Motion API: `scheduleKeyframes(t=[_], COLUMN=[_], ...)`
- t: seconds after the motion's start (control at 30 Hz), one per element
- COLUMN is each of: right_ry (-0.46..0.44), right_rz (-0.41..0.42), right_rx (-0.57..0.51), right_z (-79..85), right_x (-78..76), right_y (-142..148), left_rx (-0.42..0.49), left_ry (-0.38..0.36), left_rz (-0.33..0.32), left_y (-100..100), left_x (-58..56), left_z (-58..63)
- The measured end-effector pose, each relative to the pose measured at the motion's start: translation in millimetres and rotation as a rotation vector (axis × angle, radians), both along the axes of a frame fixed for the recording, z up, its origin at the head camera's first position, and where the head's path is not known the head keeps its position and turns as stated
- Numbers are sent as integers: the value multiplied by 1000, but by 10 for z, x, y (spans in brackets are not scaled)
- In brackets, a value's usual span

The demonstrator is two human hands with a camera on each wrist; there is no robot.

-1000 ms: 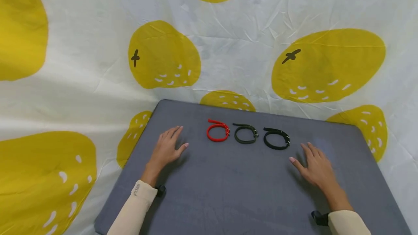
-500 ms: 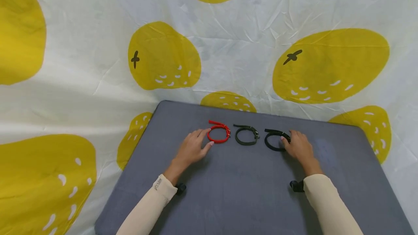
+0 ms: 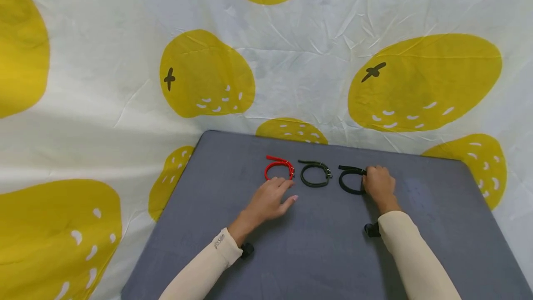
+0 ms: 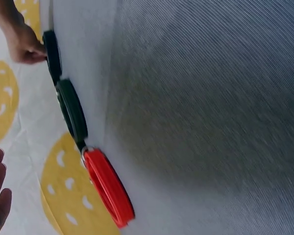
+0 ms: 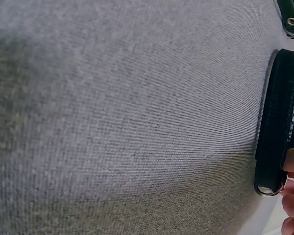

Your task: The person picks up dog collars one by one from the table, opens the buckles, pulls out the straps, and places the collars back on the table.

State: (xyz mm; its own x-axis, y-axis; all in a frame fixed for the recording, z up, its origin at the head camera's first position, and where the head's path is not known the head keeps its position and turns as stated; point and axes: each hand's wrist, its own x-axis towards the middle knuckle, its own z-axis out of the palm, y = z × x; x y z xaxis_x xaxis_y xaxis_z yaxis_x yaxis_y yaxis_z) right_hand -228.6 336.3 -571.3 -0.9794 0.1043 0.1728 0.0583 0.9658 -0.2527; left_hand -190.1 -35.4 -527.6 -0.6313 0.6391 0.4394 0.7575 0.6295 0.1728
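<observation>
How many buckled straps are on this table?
3, in a row: the red strap at left, nearest the left hand; the dark green strap in the middle; the black strap at right, gripped by the right hand.

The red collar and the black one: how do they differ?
The red collar is bright, the black collar dark. The red collar lies at the row's left end, the black collar at its right. The right hand pinches one end of the black collar; the left hand is near the red collar, not gripping it. Both are straps fastened into loops.
</observation>
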Motion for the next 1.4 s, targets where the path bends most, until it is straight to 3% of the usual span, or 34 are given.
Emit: scheduleKeyframes(t=[0.4,0.77,1.07,1.23,1.4], right_ry=[-5,-49,26,-6,-52], right_rz=[26,171,316,323,387], right_rx=[30,-104,-242,-364,-511], right_z=[60,393,649,823,1003], right_x=[30,256,571,737,865], right_y=[-14,-247,-508,-694,-865], left_rx=[-23,8,79,145,181], left_ry=[-25,-43,-219,-268,-346], left_rz=[-65,-47,-47,-58,-127], left_y=[140,36,36,76,137], left_x=[8,56,150,141,124], left_z=[-20,229,380,463,561])
